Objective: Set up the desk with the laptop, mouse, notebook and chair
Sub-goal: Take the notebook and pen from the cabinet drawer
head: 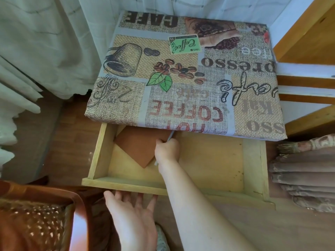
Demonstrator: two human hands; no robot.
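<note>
Notebook [137,145] in open drawer [101,151], right hand [167,148] on it.

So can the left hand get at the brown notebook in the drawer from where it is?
Probably yes: the left hand is at the open drawer front, though the right hand already reaches the notebook.

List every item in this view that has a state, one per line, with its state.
Drawer: pulled open under the desk.
Notebook: lying flat in the drawer, skewed, partly under the desk top.
Pen: held in the right hand.
Right hand: closed around the pen, inside the drawer.
Left hand: open, fingers under the drawer front.
Desk top: covered with a coffee-print cloth.
</note>
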